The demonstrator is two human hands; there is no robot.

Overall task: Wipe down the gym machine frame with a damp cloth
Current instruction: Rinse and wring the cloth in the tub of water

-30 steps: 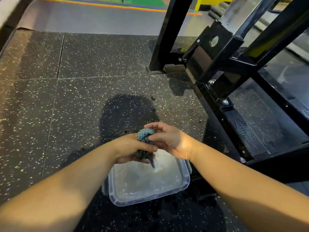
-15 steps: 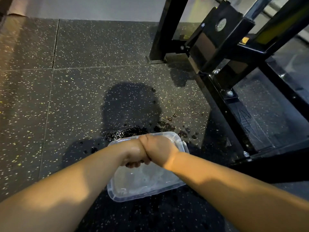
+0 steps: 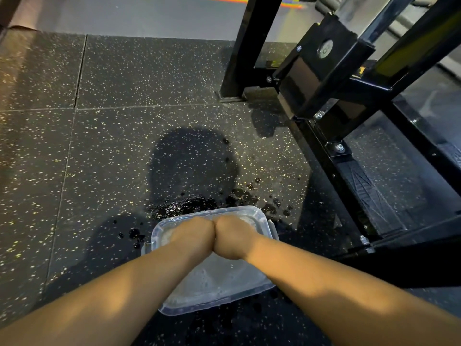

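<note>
1. Landmark: one clear plastic tub point(image 3: 219, 280) stands on the speckled rubber floor point(image 3: 112, 146). Shallow water is seen inside it. All places below are given from this tub.
2. Left hand point(image 3: 193, 237) and right hand point(image 3: 234, 237): two are counted. Both are held directly above the far half of the tub, pressed together knuckle to knuckle, with only their backs shown.
3. State of each grip: the fingers are turned under and hidden, so it cannot be told how tightly either grip is closed or what is enclosed.
4. Cloth: none is visible. It is judged to be bunched between the two hands over the tub, but this cannot be confirmed.
5. Gym machine frame point(image 3: 324, 78): one black frame is counted, beyond and to the right of the tub and well apart from the hands. No part of it is being touched.
6. Spilled water point(image 3: 184, 207): one glossy pool lies just beyond the tub's far rim. Scattered drops are seen left and right of it, too many to be counted.
7. Progress: the moment is judged to belong to the preparation stage, with the cloth being wetted or wrung. No wiped area can be made out on the frame, so the whole of the wiping is taken to remain.
</note>
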